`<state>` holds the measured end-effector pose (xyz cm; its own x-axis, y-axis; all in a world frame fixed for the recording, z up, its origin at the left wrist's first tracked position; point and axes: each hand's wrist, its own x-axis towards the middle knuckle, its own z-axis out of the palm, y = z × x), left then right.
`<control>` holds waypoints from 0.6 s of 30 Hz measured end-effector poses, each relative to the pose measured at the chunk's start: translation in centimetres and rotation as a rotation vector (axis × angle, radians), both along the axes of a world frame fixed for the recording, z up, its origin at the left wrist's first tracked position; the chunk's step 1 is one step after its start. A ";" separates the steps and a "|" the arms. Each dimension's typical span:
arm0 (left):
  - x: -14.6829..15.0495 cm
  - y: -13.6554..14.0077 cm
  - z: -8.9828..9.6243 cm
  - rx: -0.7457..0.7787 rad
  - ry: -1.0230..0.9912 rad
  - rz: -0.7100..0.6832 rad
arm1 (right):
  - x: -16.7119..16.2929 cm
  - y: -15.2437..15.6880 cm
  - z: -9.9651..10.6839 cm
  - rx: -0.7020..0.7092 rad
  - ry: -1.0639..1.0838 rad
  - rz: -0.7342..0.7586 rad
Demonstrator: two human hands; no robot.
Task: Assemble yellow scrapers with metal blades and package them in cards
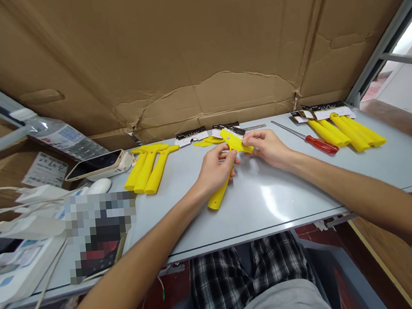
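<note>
My left hand (219,168) is closed round the neck of a yellow plastic scraper (220,196), its handle slanting down toward the table's front edge. At the scraper's wide head, the thumb and fingers of my right hand (266,145) pinch the right end. A small screw shows in the head. Behind the hands lie loose yellow head pieces (207,142) and black-and-white header cards (191,135). To the left, several yellow scraper handles (152,171) rest side by side. A screwdriver (321,144) with a red handle lies to the right of my right hand.
Packaged yellow scrapers (351,132) lie at the right back. On the left are a phone on a thick white device (102,166), a white mouse (99,186), a power strip (18,279) with cables, and a plastic bottle (63,135). Cardboard (196,44) stands behind the table.
</note>
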<state>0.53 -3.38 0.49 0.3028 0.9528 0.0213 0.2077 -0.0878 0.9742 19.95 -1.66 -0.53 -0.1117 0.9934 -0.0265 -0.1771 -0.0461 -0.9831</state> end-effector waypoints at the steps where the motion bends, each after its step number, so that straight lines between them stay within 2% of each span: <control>1: 0.0 0.0 0.0 0.003 0.005 0.000 | 0.0 0.0 0.0 0.024 -0.034 -0.009; 6: -0.1 0.1 0.0 0.021 0.015 0.049 | 0.6 0.3 -0.2 0.240 -0.377 -0.129; 10: -0.3 0.4 -0.1 0.026 0.009 0.052 | 0.8 0.3 -0.4 0.299 -0.479 -0.137; 13: -0.3 0.5 -0.2 0.030 0.025 0.056 | 0.5 0.2 -0.4 0.252 -0.371 -0.074; 16: -0.3 0.3 -0.1 0.037 0.022 0.061 | 0.0 0.1 -0.4 0.110 -0.096 -0.009; 18: -0.2 0.2 -0.1 0.037 0.018 0.049 | -0.2 0.1 -0.5 0.051 0.054 -0.017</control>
<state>0.37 -3.14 0.38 0.2565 0.9652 0.0514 0.2300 -0.1126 0.9667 19.70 -1.52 -0.99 -0.0944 0.9951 0.0294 -0.2301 0.0069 -0.9731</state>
